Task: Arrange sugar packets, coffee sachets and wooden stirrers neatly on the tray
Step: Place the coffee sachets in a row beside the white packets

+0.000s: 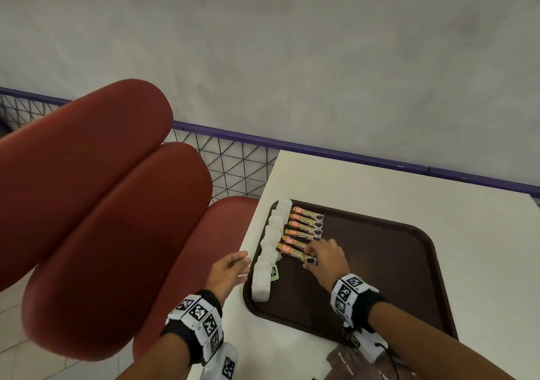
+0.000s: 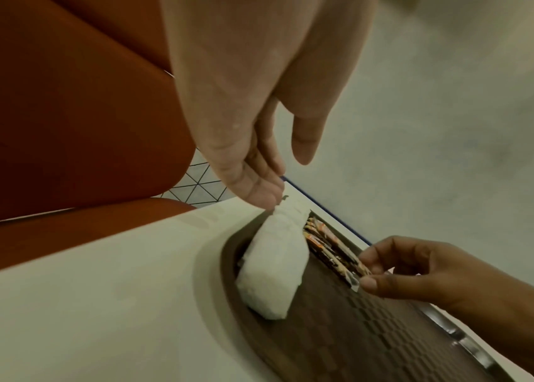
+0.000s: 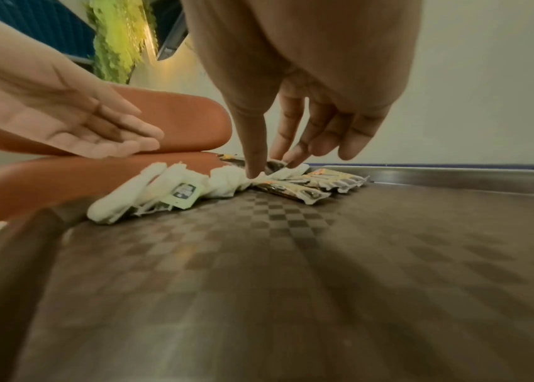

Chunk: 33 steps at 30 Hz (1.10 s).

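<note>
Reaching in from the near edge, your right hand [image 1: 326, 258] is down on the brown tray [image 1: 394, 262], thumb and fingertips pinching the end of the nearest coffee sachet [image 1: 293, 253]. The left wrist view shows that pinch plainly, thumb below and fingers above the sachet's clear sealed end. Your left hand [image 1: 229, 271] hovers just off the tray's left rim, over the white surface [image 1: 380, 186], fingers straight and loosely spread, palm turned toward the tray, holding nothing.

Along the tray's left edge runs a line of white packets [image 1: 270, 248], overlapping one another from the near corner to the far one; a small green tag [image 1: 274, 271] sticks out beside the nearest ones. Just right of that line the coffee sachets [image 1: 305, 226] lie side by side in a column, orange ends toward the white packets, each touching its neighbour. Most of the tray's checkered floor to the right of them is bare.

Left of the surface stands a red padded seat [image 1: 96, 204]. Beyond it a purple wire railing [image 1: 233, 163] runs along a grey wall [image 1: 292, 58].
</note>
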Each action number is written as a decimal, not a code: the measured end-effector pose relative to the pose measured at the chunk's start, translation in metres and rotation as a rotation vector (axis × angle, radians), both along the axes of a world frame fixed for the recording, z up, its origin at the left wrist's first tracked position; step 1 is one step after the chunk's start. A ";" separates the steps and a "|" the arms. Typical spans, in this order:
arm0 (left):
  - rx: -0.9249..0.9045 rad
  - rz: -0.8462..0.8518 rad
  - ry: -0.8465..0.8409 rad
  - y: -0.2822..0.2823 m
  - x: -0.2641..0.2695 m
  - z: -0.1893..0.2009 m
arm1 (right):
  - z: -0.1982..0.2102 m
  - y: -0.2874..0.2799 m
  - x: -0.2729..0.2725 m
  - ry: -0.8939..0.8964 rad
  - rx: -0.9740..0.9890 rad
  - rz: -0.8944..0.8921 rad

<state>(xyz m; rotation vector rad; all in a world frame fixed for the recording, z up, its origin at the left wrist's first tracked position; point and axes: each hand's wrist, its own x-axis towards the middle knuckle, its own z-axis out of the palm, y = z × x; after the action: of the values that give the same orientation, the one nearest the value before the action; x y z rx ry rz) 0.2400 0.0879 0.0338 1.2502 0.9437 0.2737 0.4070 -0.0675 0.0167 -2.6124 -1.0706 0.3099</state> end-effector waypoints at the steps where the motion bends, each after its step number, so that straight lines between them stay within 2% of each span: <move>1: -0.002 0.006 -0.001 0.002 -0.002 -0.001 | -0.002 0.001 0.002 -0.021 -0.024 0.002; 10: 0.017 0.006 0.013 0.010 -0.011 -0.006 | -0.014 0.003 0.013 -0.060 -0.144 -0.014; 19: 0.049 -0.076 0.042 0.001 -0.013 -0.003 | -0.013 0.002 0.014 -0.040 -0.119 -0.012; 24: 0.079 -0.288 0.091 -0.014 -0.027 0.001 | -0.006 -0.012 -0.001 -0.019 -0.008 -0.001; 29: 0.110 -0.564 0.187 -0.037 -0.053 -0.009 | 0.003 -0.049 -0.034 0.038 0.045 0.098; 33: 0.295 -0.809 0.248 -0.057 -0.078 -0.017 | 0.011 -0.086 -0.055 0.135 0.035 0.185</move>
<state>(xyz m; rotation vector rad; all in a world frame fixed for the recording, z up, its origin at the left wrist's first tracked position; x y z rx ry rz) 0.1621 0.0308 0.0170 1.8622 0.5416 -0.4026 0.3516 -0.1531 0.0272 -2.4266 -1.2602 0.4968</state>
